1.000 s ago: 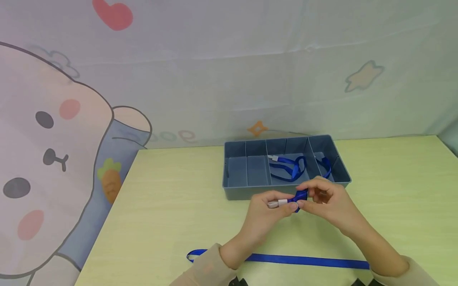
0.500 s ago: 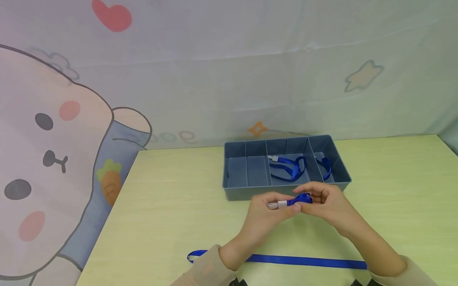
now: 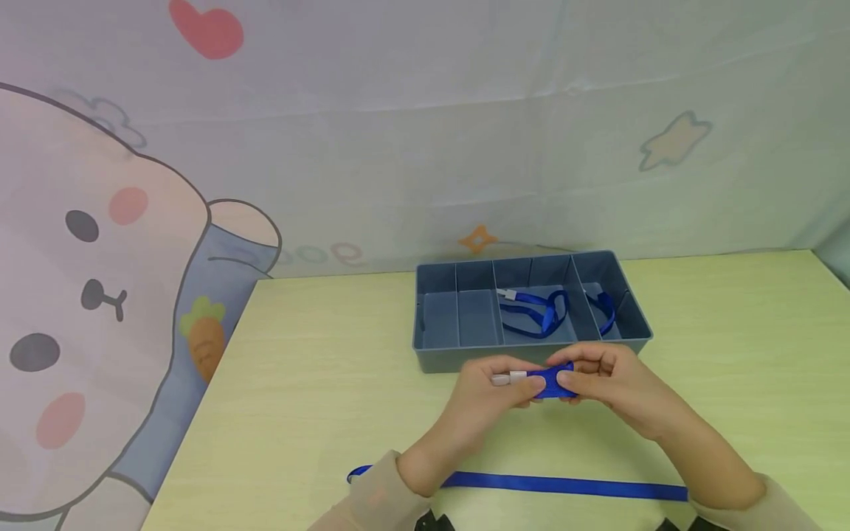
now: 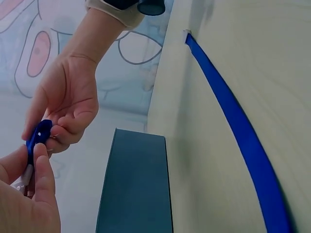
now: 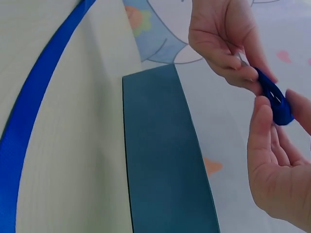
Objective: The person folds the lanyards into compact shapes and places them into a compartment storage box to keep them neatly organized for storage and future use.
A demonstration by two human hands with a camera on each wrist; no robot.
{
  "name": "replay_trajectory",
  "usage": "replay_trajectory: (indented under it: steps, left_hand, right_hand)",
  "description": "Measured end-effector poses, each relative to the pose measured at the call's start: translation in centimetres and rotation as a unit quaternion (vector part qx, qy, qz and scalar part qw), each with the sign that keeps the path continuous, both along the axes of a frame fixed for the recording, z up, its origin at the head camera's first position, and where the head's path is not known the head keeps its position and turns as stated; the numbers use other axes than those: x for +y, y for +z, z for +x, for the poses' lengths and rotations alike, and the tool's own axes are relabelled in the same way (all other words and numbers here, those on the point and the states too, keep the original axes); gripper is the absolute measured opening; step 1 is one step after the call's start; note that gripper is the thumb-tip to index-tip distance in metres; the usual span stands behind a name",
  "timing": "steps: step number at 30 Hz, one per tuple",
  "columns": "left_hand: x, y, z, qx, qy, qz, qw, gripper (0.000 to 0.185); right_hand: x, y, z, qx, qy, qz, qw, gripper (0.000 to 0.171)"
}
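A short blue lanyard [image 3: 553,382], its ribbon folded into a small loop, is pinched between both hands in front of the tray. My left hand [image 3: 481,394] holds it near the white plastic fitting [image 3: 516,377], thumb on top. The right hand [image 3: 614,380] pinches the loop's other end between thumb and fingers. In the left wrist view the blue loop [image 4: 43,130] shows a small gap in its fold. A longer blue ribbon lanyard [image 3: 564,484] lies stretched across the table below the hands, its right end hidden by the right forearm.
A blue-grey divided tray [image 3: 434,359] stands at the table's back, just beyond the hands. One of its compartments holds a coiled blue lanyard [image 3: 549,317] with a white end; another blue ribbon [image 3: 606,311] lies in the right compartment. A printed cloth [image 3: 398,147] hangs behind the table [image 3: 299,369].
The folded blue ribbon has turned to show a flatter, wider face. The right hand has come slightly lower, and its thumb now presses on the ribbon beside the left thumb.
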State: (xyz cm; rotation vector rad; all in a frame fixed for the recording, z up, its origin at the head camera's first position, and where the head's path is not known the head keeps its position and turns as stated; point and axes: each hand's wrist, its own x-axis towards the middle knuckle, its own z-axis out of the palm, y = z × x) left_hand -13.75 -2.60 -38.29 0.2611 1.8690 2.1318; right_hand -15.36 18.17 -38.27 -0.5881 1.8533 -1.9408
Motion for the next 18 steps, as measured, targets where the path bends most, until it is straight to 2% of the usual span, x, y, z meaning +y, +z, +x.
replay_trajectory:
  steps: [4, 8, 14, 18]
  left_hand:
    - [-0.29, 0.15, -0.04, -0.006, 0.004, -0.011, 0.9999, 0.019]
    - [-0.48, 0.21, -0.07, -0.011, 0.008, -0.015, 0.9998, 0.018]
    - [-0.46, 0.37, -0.23, -0.010, 0.017, -0.018, 0.9997, 0.018]
    - [-0.47, 0.42, -0.30, -0.010, 0.013, -0.027, 0.9995, 0.017]
  right_hand:
    - [0.36, 0.38, -0.03, -0.001, 0.003, 0.039, 0.999, 0.023]
    - [0.38, 0.64, 0.11, 0.017, -0.009, 0.071, 0.997, 0.029]
    - [-0.06, 0.82, 0.32, 0.012, -0.058, 0.074, 0.995, 0.013]
    - [-0.38, 0.98, 0.57, 0.010, -0.089, 0.078, 0.993, 0.009]
